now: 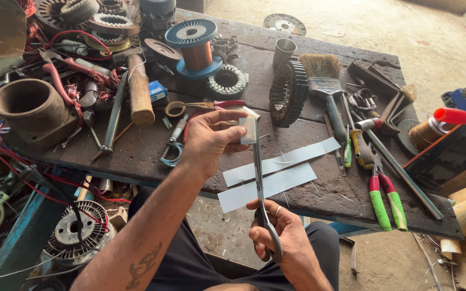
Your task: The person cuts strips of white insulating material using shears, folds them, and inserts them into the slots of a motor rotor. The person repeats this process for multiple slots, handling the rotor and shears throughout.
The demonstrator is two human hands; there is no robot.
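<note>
My left hand (208,141) pinches a small white paper piece (248,129) above the dark wooden workbench (319,196). My right hand (281,237) grips the handles of long metal scissors (258,178), whose blades point up and meet the lower edge of the paper piece. Two long white paper strips (279,172) lie flat on the bench just behind the scissors.
Pliers with green and red handles (385,202), a screwdriver (360,148), a paintbrush (324,86) and a dark toothed stator core (288,92) lie right of my hands. A copper wire spool (195,48), a hammer (138,86) and a round metal housing (28,105) sit left.
</note>
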